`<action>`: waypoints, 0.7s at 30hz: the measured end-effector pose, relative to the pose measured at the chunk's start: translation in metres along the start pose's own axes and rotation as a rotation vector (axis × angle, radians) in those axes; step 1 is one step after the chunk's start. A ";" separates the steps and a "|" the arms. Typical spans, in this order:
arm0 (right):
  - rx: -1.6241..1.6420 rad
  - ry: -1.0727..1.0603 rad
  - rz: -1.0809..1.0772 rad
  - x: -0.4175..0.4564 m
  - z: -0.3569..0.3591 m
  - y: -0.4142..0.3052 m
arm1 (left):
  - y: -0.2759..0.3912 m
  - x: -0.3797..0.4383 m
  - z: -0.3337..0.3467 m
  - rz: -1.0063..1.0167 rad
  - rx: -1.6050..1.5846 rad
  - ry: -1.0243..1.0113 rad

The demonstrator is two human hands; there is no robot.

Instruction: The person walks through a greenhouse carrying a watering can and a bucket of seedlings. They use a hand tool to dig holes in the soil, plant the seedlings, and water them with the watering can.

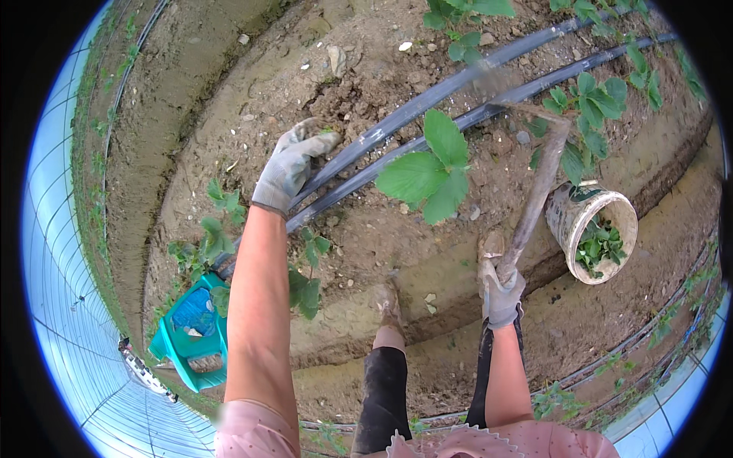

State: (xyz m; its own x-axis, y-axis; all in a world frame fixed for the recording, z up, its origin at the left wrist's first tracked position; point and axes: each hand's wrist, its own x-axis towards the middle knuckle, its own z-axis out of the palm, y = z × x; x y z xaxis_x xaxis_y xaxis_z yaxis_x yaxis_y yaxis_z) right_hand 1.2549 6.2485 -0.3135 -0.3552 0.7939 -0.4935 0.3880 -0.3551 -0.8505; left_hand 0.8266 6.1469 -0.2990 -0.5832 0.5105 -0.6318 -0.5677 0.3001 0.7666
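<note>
My left hand (292,163), in a grey work glove, reaches down to the soil beside the upper drip-irrigation hose (421,114). Its fingers are bent, and a small bit of green shows at the fingertips; whether they grip it I cannot tell. Loose, broken soil (349,109) lies just beyond them. My right hand (503,292), also gloved, is closed around the handle of a hand hoe (538,194). The hoe's head rests near the lower hose (395,165), among leaves. Between my hands grows a strawberry plant (441,166) with broad toothed leaves.
A dirty white bucket (558,220) with picked leaves (601,246) inside lies tilted at the right. A green plastic stool (192,349) stands at the left, by more strawberry plants (212,240). My feet are on the sloping bed edge. Greenhouse film (74,275) curves along the left.
</note>
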 end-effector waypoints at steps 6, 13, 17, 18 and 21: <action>0.112 -0.030 0.243 0.011 0.011 0.018 | 0.004 0.008 0.010 -0.072 0.270 0.056; -0.247 -0.088 0.076 0.033 0.001 0.063 | 0.017 -0.037 0.022 0.169 0.209 0.249; -0.153 0.015 0.141 0.036 0.008 0.059 | 0.027 -0.068 0.029 0.485 0.422 0.503; -0.257 0.022 0.076 0.040 0.002 0.074 | 0.028 -0.068 0.025 0.591 0.619 0.492; -0.326 -0.032 0.055 0.039 0.014 0.064 | -0.002 -0.056 -0.010 0.581 0.899 0.447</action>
State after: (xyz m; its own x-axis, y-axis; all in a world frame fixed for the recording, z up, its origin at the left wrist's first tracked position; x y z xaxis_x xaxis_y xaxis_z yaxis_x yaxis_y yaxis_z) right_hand 1.2540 6.2498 -0.3892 -0.3508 0.7602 -0.5468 0.6572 -0.2161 -0.7221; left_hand 0.8539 6.1097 -0.2663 -0.8756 0.4831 -0.0046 0.3660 0.6694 0.6465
